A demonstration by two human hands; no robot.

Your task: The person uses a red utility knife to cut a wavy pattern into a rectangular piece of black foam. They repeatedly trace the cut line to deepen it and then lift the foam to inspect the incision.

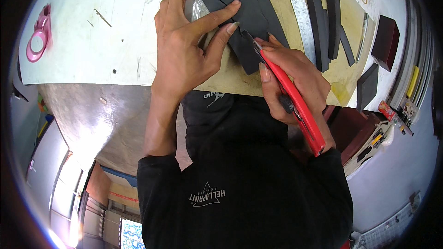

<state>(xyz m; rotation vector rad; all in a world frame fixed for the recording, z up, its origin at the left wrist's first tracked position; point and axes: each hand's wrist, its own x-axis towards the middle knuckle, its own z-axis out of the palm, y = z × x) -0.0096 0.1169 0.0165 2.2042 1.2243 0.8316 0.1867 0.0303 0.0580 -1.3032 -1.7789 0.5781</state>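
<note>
A dark grey foam sheet (251,7) with cut lines in it lies at the table's near edge. My left hand (187,37) holds it at its left side, with forefinger and thumb pressed on its top beside a slit. My right hand (295,74) is closed around a red box cutter (288,87), thumb close to its black slider. The cutter is tilted, and its blade tip meets the foam just right of my left thumb. Part of the sheet's left edge is hidden under my left hand.
Right of the sheet lie a steel ruler (302,23), dark foam strips (332,23) and a thin metal tool (363,37). Beyond them sits a dark maroon block (386,41). A pink ring-shaped thing (39,41) lies at the far left of the white tabletop (92,41).
</note>
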